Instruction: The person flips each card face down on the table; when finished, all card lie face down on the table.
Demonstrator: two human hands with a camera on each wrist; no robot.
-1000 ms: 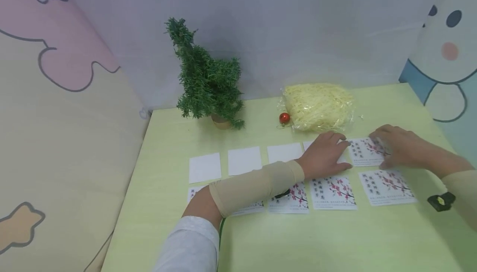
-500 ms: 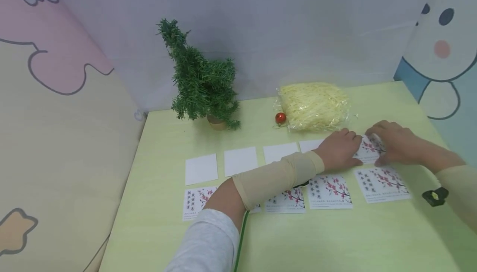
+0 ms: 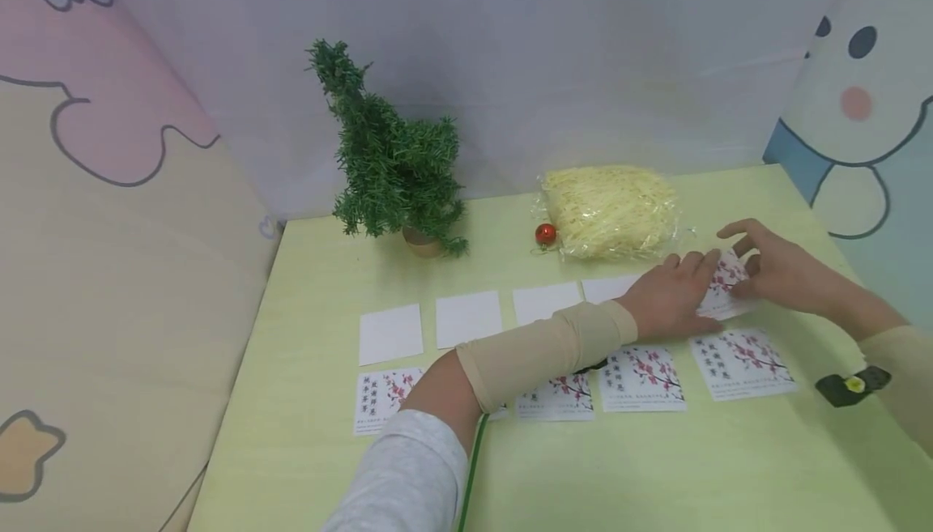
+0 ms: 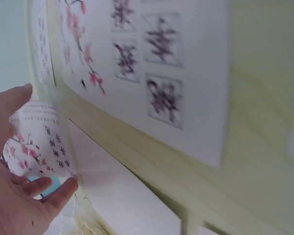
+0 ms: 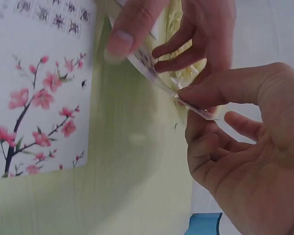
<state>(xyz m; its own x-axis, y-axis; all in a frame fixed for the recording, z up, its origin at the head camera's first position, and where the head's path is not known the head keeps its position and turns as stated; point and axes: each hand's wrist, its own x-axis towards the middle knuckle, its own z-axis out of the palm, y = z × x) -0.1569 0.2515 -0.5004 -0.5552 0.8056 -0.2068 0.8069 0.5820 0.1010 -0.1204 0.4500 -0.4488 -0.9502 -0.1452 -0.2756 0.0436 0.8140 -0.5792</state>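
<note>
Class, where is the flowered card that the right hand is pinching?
In the head view, the flowered card is toward the right, between the left hand and right hand, just beyond the lower row's rightmost card.

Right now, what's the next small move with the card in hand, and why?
Probably turn the flowered card face down at the row's end: the right hand pinches its edge, holding it tilted, the left hand is close by, and the blank cards in that row show plain white.
</note>
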